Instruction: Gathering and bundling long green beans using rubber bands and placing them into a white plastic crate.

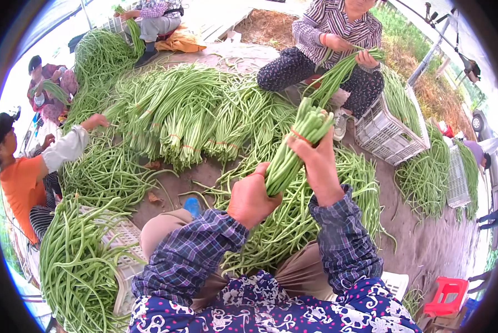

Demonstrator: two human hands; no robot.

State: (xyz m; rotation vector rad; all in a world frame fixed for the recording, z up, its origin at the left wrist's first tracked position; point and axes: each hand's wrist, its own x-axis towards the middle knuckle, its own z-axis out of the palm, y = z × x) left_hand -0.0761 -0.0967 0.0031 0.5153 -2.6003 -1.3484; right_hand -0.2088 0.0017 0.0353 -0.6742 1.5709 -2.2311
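Both hands hold one bundle of long green beans [288, 160] in front of me, its thicker cut end tilted up and to the right. My left hand [254, 196] is closed around the lower left part of the bundle. Near the upper end, my right hand [315, 158] grips it, the thumb by an orange-red band [299, 135] that goes around the beans. Beneath my hands a heap of loose long beans [294, 224] lies between my knees. Several banded bundles [186, 137] lie together on the ground beyond.
A bean-filled plastic crate [122, 270] stands at my left; another white crate [392, 133] is at the upper right. A co-worker in orange [19, 187] sits at left, one in stripes [340, 37] ahead, others farther back. A red stool [446, 296] is at lower right.
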